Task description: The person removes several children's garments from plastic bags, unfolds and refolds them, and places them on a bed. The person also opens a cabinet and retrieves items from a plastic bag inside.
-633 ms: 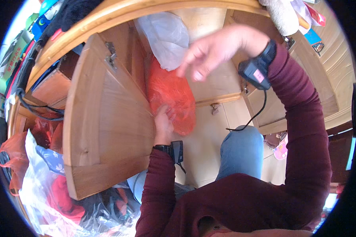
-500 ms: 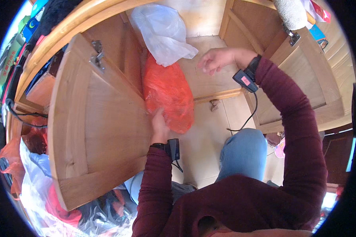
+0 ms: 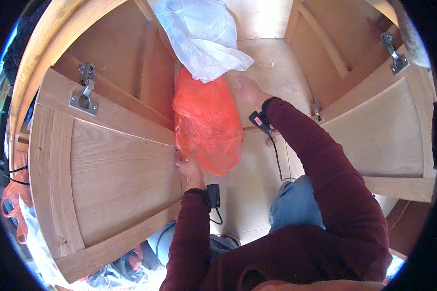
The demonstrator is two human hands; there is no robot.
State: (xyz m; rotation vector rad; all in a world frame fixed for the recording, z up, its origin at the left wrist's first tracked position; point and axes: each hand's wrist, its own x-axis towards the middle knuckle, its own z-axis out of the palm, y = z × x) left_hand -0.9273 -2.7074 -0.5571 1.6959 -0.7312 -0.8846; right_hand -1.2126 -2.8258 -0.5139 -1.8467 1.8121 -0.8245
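Observation:
A full orange-red plastic bag [image 3: 206, 119] lies at the cabinet's front, its near end sticking out past the bottom edge. My left hand [image 3: 191, 169] is closed on the bag's near left corner, the fingertips partly hidden by the plastic. On top of the bag's far end rests a crumpled whitish translucent plastic bag [image 3: 199, 36]. My right hand [image 3: 250, 90] is just right of the two bags, over the cabinet floor. Its fingers are somewhat apart, with nothing visible in them, and point toward the bags.
Two wooden cabinet doors, the left door [image 3: 116, 179] and the right door [image 3: 378, 126], stand swung out on metal hinges. My knee [image 3: 296, 203] is near the cabinet front. Several plastic bags [image 3: 126, 266] lie below the left door.
My right hand has moved left and slightly down, nearer the bags. The view has shifted closer to the cabinet. My left hand stays at the orange-red bag's near left side.

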